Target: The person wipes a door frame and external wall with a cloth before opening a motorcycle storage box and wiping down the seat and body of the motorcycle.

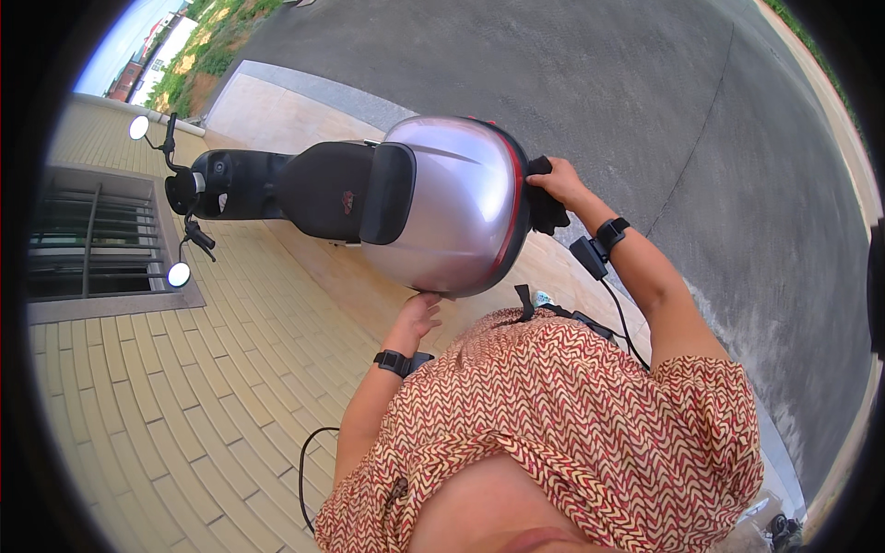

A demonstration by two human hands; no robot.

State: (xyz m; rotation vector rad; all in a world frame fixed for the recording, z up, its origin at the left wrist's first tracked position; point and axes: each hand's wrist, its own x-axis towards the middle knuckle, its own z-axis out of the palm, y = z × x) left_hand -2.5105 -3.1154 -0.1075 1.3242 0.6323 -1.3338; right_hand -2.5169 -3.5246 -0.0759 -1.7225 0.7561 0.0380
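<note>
**Trainee:** State the condition of each hand.

**Instructor:** The right hand (557, 181) is closed on a crumpled black cloth (550, 214), gripping its upper part between thumb and fingers. The left hand (419, 318) is empty and open, fingers spread. It is at the near lower edge of the silver top box (452, 198); whether the fingertips touch the shell cannot be determined.

**Trainee:** Locate the box and the cloth.

**Instructor:** The box lies immediately left of the right hand and directly ahead of the left. The cloth hangs below the right fingers, beside the box's red trim strip (519, 184). Farther left of the right hand, past the box, are the backrest pad (388, 194) and the scooter seat (324, 191).

**Trainee:** Specify handling.

**Instructor:** Judged by appearance, the cloth is light, soft and not fragile; grasp any bunched fold. The box should be stiff and bulky, its glossy curved shell probably slippery and prone to scratches. Take hold at the lower rim, not the domed top.

**Trainee:** Container contents?

**Instructor:** The box, left of the right hand, appears closed. Its interior is not visible; contents cannot be determined.
</note>
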